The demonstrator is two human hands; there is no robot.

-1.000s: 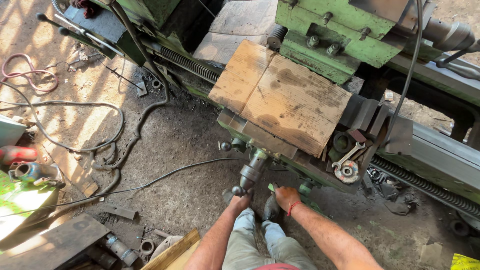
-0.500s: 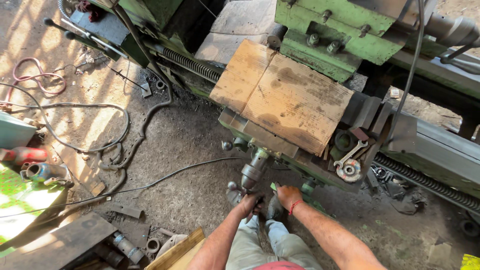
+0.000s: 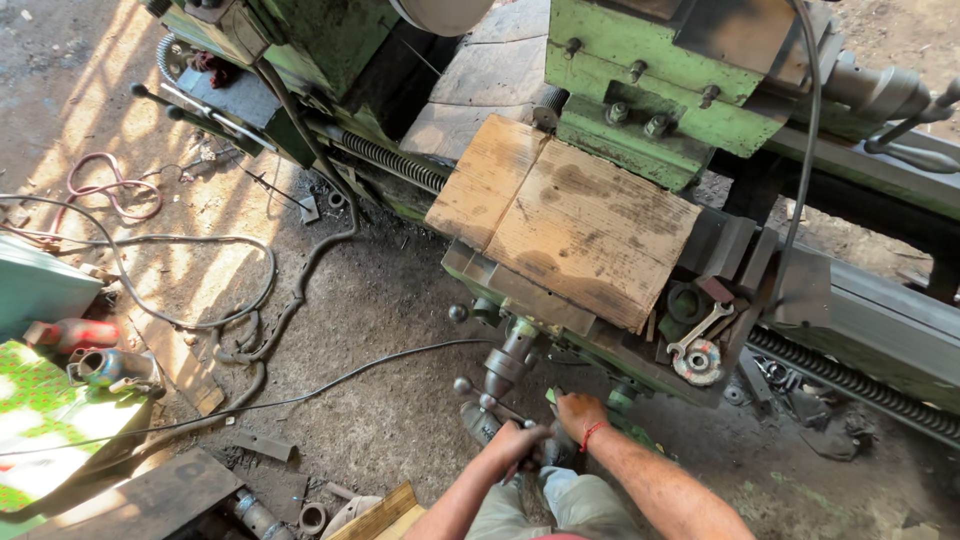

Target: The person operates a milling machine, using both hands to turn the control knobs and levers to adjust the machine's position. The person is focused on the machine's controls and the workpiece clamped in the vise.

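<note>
Hands low at near centre, both on the same part. Left hand [image 3: 515,440] is wrapped shut round the near end of the grey handle [image 3: 508,365]; right hand [image 3: 580,415], red band at the wrist, is closed on it too, just right of the left, touching or nearly so. Exact finger placement is hidden, the two fists overlap.

Handle sticks out of the lathe apron [image 3: 520,290] toward the person. Long axis runs far-to-near, tilted slightly left at the near end. So the part lies straight ahead of both hands, with its root on the far side and the free end in the grip. Left hand sits on the end of the axis; right is a bit farther in and to the right. Small ball knobs [image 3: 458,313] stick out left of the handle; neither hand touches them.

Outward:
- wood board [image 3: 570,225] lies flat on the carriage, just beyond the handle root
- spanner [image 3: 700,330] and a round part rest in a tray right of the board, well clear of the hands
- leadscrew [image 3: 395,160] runs along the bed to the far left
- green machine body [image 3: 650,90] beyond the board
- dirt floor [image 3: 380,300] left of the hands, with black cable [image 3: 300,395] trailing across it and a pink cord [image 3: 110,190] at far left
- green patterned sheet [image 3: 40,410] at the near left edge

Person's knees show below the hands.
</note>
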